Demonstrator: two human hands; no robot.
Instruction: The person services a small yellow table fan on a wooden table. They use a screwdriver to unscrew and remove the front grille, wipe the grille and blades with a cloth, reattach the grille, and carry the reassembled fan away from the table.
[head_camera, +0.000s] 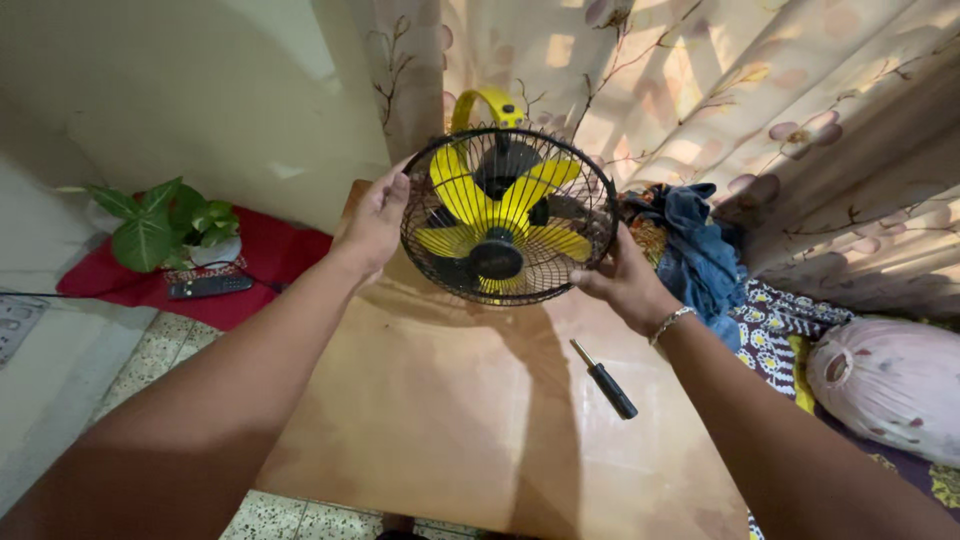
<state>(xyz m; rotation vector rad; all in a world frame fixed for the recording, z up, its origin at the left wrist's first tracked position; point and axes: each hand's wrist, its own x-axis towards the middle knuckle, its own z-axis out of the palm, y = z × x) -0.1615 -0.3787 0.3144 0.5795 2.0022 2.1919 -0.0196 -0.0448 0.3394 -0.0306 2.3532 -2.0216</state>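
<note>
Both of your hands grip one small fan, lifted above the far edge of the table. Its round cage is thin black wire; behind the wire sit glossy yellow blades around a black hub, and a yellow handle arches over the top. Your left hand clasps the cage's left rim, fingers curled over the wire. Your right hand grasps the lower right rim, with a metal bracelet at the wrist. On the smooth, shiny brown tabletop, near its right edge, lies a screwdriver with a black handle and thin steel shaft. Off the far left corner, a leafy green plant stands in a white pot on a red cloth, beside a black remote. Past the right edge lie crumpled blue clothes, a pink pillow and a floral curtain.
</note>
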